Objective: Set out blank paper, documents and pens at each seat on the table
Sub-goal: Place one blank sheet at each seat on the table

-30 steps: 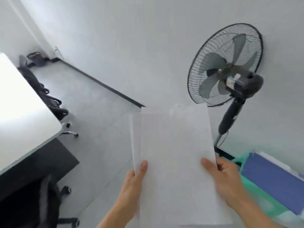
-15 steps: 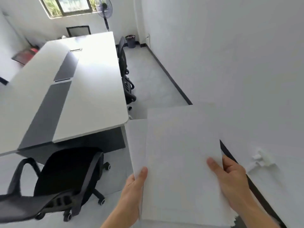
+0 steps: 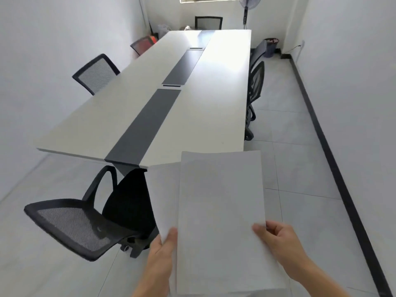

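A stack of blank white paper [image 3: 220,211] is held upright in front of me, fanned into two offset layers. My left hand [image 3: 162,254] pinches the lower left edge with the thumb on top. My right hand [image 3: 278,243] grips the lower right edge. Beyond the sheets runs a long white table [image 3: 205,103] with a dark grey strip [image 3: 143,129] down its middle. Its near end lies just past the top of the paper. No pens or documents are visible on it.
A black mesh chair [image 3: 85,224] stands at the table's near end, left of my hands. More black chairs line the left side [image 3: 96,73], the right side [image 3: 255,86] and the far end [image 3: 208,22]. A fan [image 3: 248,5] and a bin [image 3: 271,47] stand at the back.
My view has swung left from the wall and fan to face the table lengthwise. Both hands keep the same grip on the paper stack.
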The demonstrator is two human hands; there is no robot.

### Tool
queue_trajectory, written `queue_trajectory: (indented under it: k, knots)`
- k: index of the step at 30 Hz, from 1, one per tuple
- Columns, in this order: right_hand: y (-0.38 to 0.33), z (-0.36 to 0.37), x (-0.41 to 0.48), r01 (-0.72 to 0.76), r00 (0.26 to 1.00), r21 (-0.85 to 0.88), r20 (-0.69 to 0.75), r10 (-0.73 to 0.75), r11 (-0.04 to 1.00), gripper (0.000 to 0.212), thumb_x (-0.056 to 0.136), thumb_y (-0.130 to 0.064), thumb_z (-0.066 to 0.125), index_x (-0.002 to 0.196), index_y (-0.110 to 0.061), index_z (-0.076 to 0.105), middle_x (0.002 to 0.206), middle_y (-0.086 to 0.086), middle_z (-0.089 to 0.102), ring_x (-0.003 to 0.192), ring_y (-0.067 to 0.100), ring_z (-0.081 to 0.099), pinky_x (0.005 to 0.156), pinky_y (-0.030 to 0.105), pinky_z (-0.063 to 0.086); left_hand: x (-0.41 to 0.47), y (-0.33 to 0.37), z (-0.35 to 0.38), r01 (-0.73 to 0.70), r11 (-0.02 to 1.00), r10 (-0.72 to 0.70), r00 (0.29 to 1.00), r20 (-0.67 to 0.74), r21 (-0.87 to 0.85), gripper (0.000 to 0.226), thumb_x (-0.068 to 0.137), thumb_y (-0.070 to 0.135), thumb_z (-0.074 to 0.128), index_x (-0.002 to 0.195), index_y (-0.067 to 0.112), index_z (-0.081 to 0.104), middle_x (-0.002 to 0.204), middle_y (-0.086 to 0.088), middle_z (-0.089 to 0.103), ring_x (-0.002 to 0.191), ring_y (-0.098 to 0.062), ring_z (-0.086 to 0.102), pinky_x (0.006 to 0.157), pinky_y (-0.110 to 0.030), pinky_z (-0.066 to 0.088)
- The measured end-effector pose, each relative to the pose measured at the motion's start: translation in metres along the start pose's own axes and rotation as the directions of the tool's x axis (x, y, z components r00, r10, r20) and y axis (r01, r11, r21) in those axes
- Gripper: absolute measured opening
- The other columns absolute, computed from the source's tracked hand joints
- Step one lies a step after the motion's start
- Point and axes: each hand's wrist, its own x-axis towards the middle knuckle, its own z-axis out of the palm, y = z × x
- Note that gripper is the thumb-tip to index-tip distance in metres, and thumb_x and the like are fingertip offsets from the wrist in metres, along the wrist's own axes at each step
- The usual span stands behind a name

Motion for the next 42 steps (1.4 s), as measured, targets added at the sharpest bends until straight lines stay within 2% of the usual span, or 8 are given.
queue_trajectory:
  k: [3,10,16,22,29,34,38,42]
  knots:
    - [-0.019,0.028,0.061,-0.001,0.999,-0.102,-0.043,-0.003,0.995,0.02,0.093,-0.015,0.063,0.084,-0.001,0.074,0.087,0.025,0.074,0.071,0.032,0.068,0.072,0.047,0.055,0.048,0.029,-0.022,-0.037,0.999,0.036,0.998,-0.051,-0.026,0.018,0.098,0.023,0.05,0.101,0.012,0.064,0.088,-0.004,0.075,0.086,-0.025,0.069,0.078,-0.04,0.052]
    - [-0.072,0.093,0.198,-0.026,0.982,-0.217,-0.189,-0.016,0.976,0.022,0.095,-0.014,0.059,0.083,0.004,0.065,0.073,0.013,0.062,0.06,0.022,0.054,0.049,0.025,0.041,0.128,0.099,-0.077,-0.074,0.995,0.067,0.991,-0.115,-0.062,0.017,0.099,0.024,0.048,0.102,0.018,0.064,0.099,-0.007,0.074,0.093,-0.027,0.069,0.091,-0.047,0.052]
    - [-0.079,0.133,0.318,-0.142,0.929,-0.224,-0.365,0.052,0.964,0.027,0.092,-0.015,0.056,0.083,0.01,0.055,0.078,0.012,0.051,0.069,0.022,0.044,0.061,0.033,0.035,0.168,0.127,-0.106,-0.098,0.988,0.069,0.971,-0.228,-0.119,0.015,0.099,0.023,0.049,0.102,0.02,0.063,0.102,-0.003,0.072,0.094,-0.022,0.067,0.093,-0.045,0.05]
    - [-0.065,0.161,0.374,-0.313,0.899,-0.302,-0.401,0.177,0.901,0.008,0.087,-0.007,0.057,0.085,0.0,0.06,0.085,0.014,0.061,0.07,0.03,0.058,0.072,0.041,0.057,0.18,0.124,-0.127,-0.041,0.986,-0.014,0.945,-0.328,-0.159,0.023,0.098,0.024,0.05,0.114,0.013,0.062,0.111,-0.012,0.071,0.104,-0.032,0.065,0.1,-0.055,0.046]
    - [-0.057,0.156,0.382,-0.375,0.9,-0.375,-0.367,0.235,0.848,0.012,0.087,-0.013,0.063,0.091,-0.002,0.062,0.094,0.018,0.066,0.072,0.032,0.065,0.068,0.039,0.058,0.204,0.137,-0.123,-0.047,0.992,0.013,0.96,-0.278,-0.117,0.026,0.099,0.022,0.047,0.119,0.011,0.06,0.11,-0.009,0.072,0.101,-0.027,0.067,0.095,-0.046,0.049]
    - [-0.068,0.125,0.369,-0.322,0.921,-0.49,-0.359,0.149,0.81,0.034,0.086,-0.037,0.064,0.108,-0.011,0.061,0.102,0.008,0.068,0.089,0.031,0.067,0.081,0.045,0.057,0.22,0.149,-0.084,-0.046,0.996,0.035,0.988,-0.149,-0.071,0.021,0.099,0.025,0.049,0.109,0.017,0.065,0.099,-0.002,0.077,0.095,-0.021,0.071,0.083,-0.039,0.053]
    - [-0.108,0.105,0.322,-0.073,0.977,-0.232,-0.214,0.022,0.97,0.028,0.092,-0.033,0.064,0.105,-0.008,0.064,0.096,0.008,0.072,0.084,0.023,0.069,0.065,0.036,0.053,0.226,0.158,-0.031,-0.039,0.999,0.038,0.999,-0.03,-0.017,0.017,0.099,0.024,0.048,0.103,0.02,0.064,0.085,0.005,0.078,0.081,-0.016,0.074,0.068,-0.033,0.053]
    - [-0.136,0.065,0.263,-0.004,1.0,0.006,-0.011,0.004,1.0,0.04,0.098,-0.041,0.047,0.1,-0.008,0.07,0.087,0.012,0.075,0.071,0.021,0.069,0.062,0.031,0.052,0.225,0.165,0.036,-0.038,0.998,0.034,0.995,0.094,0.042,0.017,0.098,0.025,0.049,0.102,0.019,0.065,0.085,0.004,0.078,0.077,-0.015,0.075,0.07,-0.036,0.054]
